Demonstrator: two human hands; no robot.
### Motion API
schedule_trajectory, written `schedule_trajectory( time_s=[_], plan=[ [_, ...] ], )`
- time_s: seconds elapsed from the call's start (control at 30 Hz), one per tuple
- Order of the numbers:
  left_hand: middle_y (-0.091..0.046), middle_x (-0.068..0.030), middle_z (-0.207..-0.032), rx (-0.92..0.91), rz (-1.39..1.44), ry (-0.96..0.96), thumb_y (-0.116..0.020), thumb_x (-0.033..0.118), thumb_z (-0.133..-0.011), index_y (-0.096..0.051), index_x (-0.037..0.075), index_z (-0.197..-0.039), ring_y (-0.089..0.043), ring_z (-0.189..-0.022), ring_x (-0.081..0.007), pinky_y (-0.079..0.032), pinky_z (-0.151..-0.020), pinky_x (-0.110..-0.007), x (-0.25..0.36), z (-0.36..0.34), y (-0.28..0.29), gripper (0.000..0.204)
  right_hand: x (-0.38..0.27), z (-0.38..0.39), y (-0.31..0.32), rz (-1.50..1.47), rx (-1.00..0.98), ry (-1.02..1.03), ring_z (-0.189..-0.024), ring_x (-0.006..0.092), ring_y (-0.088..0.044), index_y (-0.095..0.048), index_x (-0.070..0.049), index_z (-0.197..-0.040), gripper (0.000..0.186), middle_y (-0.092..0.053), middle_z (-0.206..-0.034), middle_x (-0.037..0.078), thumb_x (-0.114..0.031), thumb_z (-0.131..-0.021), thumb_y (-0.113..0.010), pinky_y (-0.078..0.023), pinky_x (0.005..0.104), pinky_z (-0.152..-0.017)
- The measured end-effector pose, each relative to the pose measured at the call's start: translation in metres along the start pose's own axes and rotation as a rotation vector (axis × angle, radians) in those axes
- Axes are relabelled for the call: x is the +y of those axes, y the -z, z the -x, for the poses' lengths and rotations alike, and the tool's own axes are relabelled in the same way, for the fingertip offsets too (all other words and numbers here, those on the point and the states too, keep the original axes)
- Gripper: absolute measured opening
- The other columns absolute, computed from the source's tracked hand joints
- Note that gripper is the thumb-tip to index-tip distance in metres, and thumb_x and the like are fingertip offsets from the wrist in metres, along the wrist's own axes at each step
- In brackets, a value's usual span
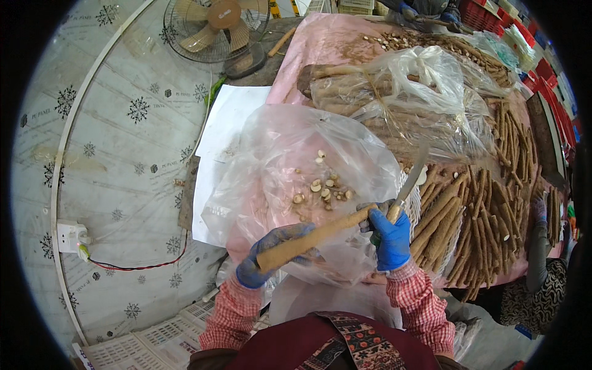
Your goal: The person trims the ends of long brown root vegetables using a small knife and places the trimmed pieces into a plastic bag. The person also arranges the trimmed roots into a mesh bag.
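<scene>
Root [327, 232] slanting above the plastic sheet [354, 132]

On my feed, the left hand [269, 242] has its grip curled around the root's lower end. Cut pieces [325, 192] lie scattered on the sheet. I see the right hand [396, 237] clasping a knife [412, 177], fingertips against the root's upper end. Farther right, whole roots [435, 213] cover the desk [330, 37].

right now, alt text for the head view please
A blue-gloved left hand holds a long brown root; the gloved right hand grips a knife at the root's other end. Cut pieces lie on clear plastic, more roots to the right.
</scene>
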State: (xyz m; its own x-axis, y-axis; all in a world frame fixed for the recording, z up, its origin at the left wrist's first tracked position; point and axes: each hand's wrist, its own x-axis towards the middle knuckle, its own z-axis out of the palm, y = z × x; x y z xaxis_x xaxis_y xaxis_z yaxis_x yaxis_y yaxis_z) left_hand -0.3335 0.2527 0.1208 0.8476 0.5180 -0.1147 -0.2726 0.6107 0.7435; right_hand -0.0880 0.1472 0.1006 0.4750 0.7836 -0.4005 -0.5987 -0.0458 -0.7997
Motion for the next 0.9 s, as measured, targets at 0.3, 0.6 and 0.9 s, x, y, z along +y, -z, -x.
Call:
schedule_trajectory(
  time_s=[0.3,0.6,0.9],
  plan=[
    [-0.064,-0.0018,-0.091,0.304,-0.517,0.484,-0.06,0.021,-0.095,-0.057,0.003,-0.126,-0.056,-0.075,-0.008,-0.046,-0.062,-0.023,-0.012,-0.022,-0.011,0.036,0.011,0.016,-0.018,0.911,-0.115,0.465,-0.066,0.0244,-0.066,-0.057,-0.005,-0.096,0.022,-0.067,-0.088,0.014,-0.021,-0.087,-0.069,-0.052,0.0323,-0.059],
    [-0.063,-0.0018,-0.094,0.376,-0.479,0.442,-0.059,0.015,-0.095,-0.052,0.004,-0.134,-0.052,-0.069,-0.0066,-0.045,-0.059,-0.022,-0.014,-0.015,-0.003,0.04,0.021,0.015,-0.01,1.454,-0.115,0.677,-0.06,0.0293,-0.059,-0.055,-0.01,-0.087,0.023,-0.057,-0.076,0.009,-0.028,-0.084,-0.07,-0.047,0.0389,-0.051],
    [-0.065,-0.0083,-0.094,0.269,-0.66,0.175,-0.061,0.012,-0.092,-0.053,-0.003,-0.129,-0.058,-0.075,-0.011,-0.05,-0.068,-0.026,-0.003,0.012,0.021,0.041,0.047,-0.019,0.025,1.351,-0.15,0.163,-0.07,0.0393,-0.063,-0.059,-0.006,-0.087,0.031,-0.062,-0.072,0.019,-0.037,-0.089,-0.062,-0.05,0.0438,-0.062]
  ],
)
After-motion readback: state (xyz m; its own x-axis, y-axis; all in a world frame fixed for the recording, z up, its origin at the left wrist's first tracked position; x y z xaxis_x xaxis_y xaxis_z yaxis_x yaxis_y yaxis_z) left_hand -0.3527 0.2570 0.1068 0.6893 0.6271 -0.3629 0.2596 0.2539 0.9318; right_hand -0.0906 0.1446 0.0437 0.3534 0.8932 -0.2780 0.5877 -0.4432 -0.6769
